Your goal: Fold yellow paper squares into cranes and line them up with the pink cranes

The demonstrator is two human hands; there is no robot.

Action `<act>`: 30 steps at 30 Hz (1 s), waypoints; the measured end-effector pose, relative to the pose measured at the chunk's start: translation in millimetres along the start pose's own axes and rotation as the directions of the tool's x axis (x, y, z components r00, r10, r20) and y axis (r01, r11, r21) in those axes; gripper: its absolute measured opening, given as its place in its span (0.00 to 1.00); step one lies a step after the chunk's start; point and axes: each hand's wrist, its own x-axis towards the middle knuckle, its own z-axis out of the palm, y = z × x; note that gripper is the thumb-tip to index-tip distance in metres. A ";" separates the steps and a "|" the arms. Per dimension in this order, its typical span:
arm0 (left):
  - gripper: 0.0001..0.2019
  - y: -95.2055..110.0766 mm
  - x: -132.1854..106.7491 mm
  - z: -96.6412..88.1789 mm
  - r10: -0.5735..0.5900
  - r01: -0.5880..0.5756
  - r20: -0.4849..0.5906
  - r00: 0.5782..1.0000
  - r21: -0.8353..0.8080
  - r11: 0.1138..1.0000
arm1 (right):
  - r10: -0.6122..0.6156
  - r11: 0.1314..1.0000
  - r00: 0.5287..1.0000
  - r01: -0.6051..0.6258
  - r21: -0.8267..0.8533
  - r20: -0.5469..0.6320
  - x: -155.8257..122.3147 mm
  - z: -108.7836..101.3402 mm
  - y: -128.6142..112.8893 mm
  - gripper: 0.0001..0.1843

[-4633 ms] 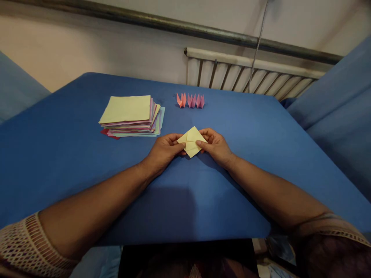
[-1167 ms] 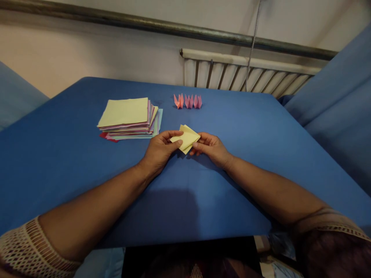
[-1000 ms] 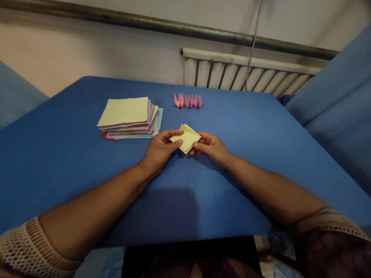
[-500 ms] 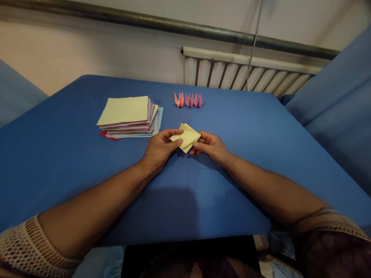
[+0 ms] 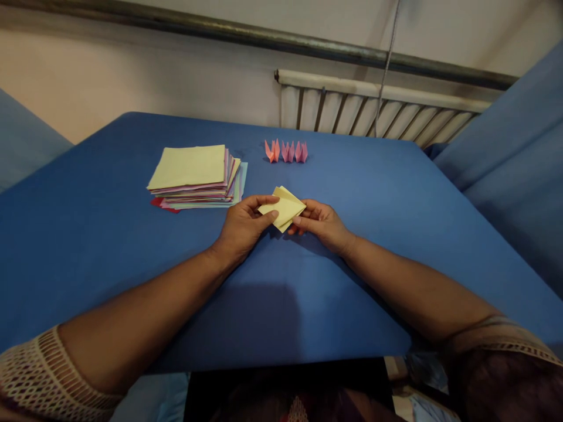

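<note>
Folded yellow paper (image 5: 284,208) pinched between left hand (image 5: 243,225) and right hand (image 5: 323,223), thumbs on top, just above the blue table (image 5: 109,234). Beyond and left of the grip: paper stack (image 5: 193,176), yellow sheet uppermost. Directly beyond the grip: row of pink folded pieces (image 5: 286,151). Radiator (image 5: 373,114) behind the table.
</note>
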 end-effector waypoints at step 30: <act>0.23 1.6 -7.0 -5.4 0.086 -0.147 0.240 0.967 0.251 0.957 | -0.024 0.993 0.992 0.009 -0.116 -0.124 -1.2 5.6 -5.7 0.14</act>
